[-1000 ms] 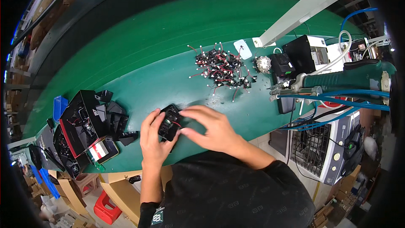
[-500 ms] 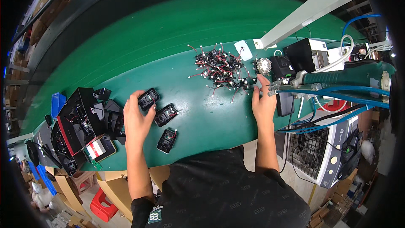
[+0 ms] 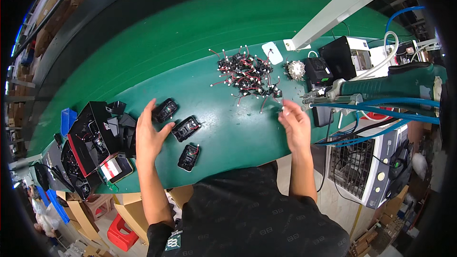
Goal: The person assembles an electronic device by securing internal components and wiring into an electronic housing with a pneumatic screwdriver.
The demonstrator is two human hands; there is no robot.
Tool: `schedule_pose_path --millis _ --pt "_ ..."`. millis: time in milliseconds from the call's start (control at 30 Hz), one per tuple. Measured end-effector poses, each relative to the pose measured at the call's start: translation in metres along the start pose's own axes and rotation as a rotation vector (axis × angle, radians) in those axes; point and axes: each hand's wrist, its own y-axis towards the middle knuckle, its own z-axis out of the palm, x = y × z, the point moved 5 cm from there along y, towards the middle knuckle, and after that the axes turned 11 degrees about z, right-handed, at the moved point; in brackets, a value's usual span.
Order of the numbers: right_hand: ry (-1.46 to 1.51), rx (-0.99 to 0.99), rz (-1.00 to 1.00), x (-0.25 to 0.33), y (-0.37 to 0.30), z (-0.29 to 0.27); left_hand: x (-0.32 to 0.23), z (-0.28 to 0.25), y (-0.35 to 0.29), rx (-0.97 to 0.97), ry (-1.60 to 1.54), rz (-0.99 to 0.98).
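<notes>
Three black oval housings with small electronics inside lie on the green table. My left hand (image 3: 150, 137), thumb and fingers apart, is beside the farthest housing (image 3: 165, 110). Another housing (image 3: 186, 128) is just right of my thumb, and the nearest housing (image 3: 189, 157) lies closer to me. My right hand (image 3: 296, 126) is raised over the table with its fingertips pinched together. A tiny pale thing shows at the fingertips, too small to name. Beyond that hand are a pile of small black parts with red wires (image 3: 247, 74) and a heap of small silvery pieces (image 3: 295, 70).
A black box of parts (image 3: 88, 135) and a blue bin (image 3: 68, 121) stand at the left. On the right, a green padded arm (image 3: 395, 90) with blue hoses reaches over the table. A white post (image 3: 342, 12) rises from the far edge, near a white plate (image 3: 272, 53).
My right hand has drawn back toward me from beside the silvery heap, and its fingers have closed together. My left hand has shifted slightly left, off the farthest housing.
</notes>
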Motion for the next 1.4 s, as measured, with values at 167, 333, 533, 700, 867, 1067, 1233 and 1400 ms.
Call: schedule_pose_path --millis 167,333,533,700,867,1067,1233,1400 --pt "0.583 0.321 0.313 -0.019 -0.033 0.033 -0.012 -0.019 -0.010 -0.109 0.040 0.046" --pt "0.678 0.606 0.526 -0.037 -0.052 0.085 -0.037 -0.027 -0.044 -0.261 -0.527 0.244" --pt "0.082 0.858 0.238 -0.039 -0.076 0.140 -0.094 -0.002 -0.074 -0.167 -0.644 0.248" --pt "-0.308 0.889 0.053 -0.036 -0.077 0.163 -0.077 0.003 -0.099 -0.263 -0.547 0.206" --pt "-0.990 0.866 -0.524 -0.018 -0.088 0.190 -0.062 0.006 -0.118 -0.178 -0.566 0.093" --pt "-1.024 0.912 -0.359 -0.039 -0.087 0.190 -0.023 -0.021 -0.134 -0.320 0.029 0.093" --pt "-0.998 0.858 -0.351 -0.038 -0.082 0.189 0.019 -0.034 -0.138 -0.382 0.501 -0.094" --pt "-1.053 0.979 -0.440 -0.040 -0.083 0.189 0.024 -0.026 -0.147 -0.401 0.476 -0.028"
